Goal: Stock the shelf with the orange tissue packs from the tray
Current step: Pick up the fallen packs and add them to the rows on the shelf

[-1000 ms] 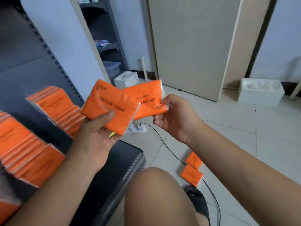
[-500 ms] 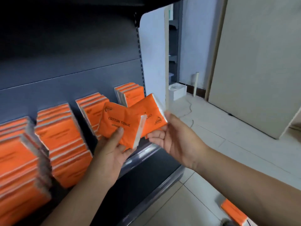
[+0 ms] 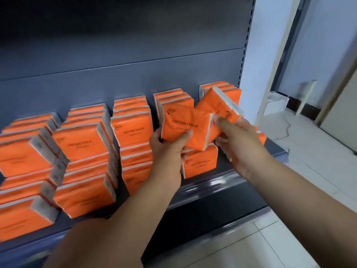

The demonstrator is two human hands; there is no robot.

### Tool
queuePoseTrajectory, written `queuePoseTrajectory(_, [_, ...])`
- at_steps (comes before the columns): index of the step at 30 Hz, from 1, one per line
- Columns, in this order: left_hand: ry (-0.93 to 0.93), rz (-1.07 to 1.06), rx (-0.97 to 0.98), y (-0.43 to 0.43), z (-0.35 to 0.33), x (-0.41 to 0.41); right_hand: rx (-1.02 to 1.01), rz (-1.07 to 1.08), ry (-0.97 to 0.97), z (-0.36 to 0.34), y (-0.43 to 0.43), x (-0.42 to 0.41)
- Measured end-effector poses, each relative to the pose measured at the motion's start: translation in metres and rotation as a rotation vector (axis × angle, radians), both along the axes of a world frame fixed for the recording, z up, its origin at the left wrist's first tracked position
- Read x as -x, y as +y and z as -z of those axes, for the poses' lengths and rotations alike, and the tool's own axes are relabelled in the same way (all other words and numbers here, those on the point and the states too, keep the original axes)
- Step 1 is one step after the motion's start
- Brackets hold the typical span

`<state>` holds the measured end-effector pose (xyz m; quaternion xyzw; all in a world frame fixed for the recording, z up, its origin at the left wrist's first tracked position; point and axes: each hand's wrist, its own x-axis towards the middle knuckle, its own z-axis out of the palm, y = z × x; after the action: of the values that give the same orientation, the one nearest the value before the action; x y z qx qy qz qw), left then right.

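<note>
2 orange tissue packs are held up in front of the shelf (image 3: 212, 183), 1 per hand. The front pack (image 3: 183, 120), printed COTTON TISSUE, is gripped by the left hand (image 3: 170, 153): the thumb is pressed flat on its lower face & the other fingers (image 3: 156, 137) are curled round its left edge to the back. The rear pack (image 3: 216, 104) is tilted, w/ its white end up & to the right, & is pinched by the right hand (image 3: 239, 141). That hand's fingers (image 3: 222, 122) are curled over the pack's lower part; the underside of the grip is hidden, so how far it wraps can't be told. The front pack's right edge is laid across the rear 1; real contact btwn them can't be told.

Both are held over the right part of the shelf, just above a low pack (image 3: 201, 164) standing at the front. The shelf is filled w/ stacked packs (image 3: 131, 130) in approx 5 columns, faces fwd, w/ a dark back panel (image 3: 116, 55) behind. At right, pale floor tiles (image 3: 313, 155), a white box (image 3: 276, 103) & a thin cable (image 3: 287, 129) are seen.
</note>
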<state>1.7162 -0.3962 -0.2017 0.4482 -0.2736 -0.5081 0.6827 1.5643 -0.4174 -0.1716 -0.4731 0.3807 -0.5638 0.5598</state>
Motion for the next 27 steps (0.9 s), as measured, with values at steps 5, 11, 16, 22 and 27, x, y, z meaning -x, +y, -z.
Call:
queuePoseTrajectory(5, [-0.379,-0.069,0.076,-0.014,-0.011,-0.014,-0.022,-0.022,0.044,0.001,-0.022,-0.002])
queuePoseTrajectory(11, [-0.844,-0.062,0.251,-0.046,-0.037,-0.016,0.051,-0.027,0.036,-0.016,-0.049,0.022])
queuePoseTrajectory(16, [-1.496,-0.142,0.182,-0.069,-0.055,-0.03,0.13,0.008,0.013,-0.021,-0.061,0.019])
queuePoseTrajectory(22, [-1.316,-0.003,0.326,-0.089,-0.043,-0.043,0.26,0.079,0.189,-0.025,-0.091,0.017])
queuePoseTrajectory(27, [-1.502,-0.154,0.341,-0.091,-0.033,-0.046,0.421,0.274,0.764,-0.027,-0.106,0.038])
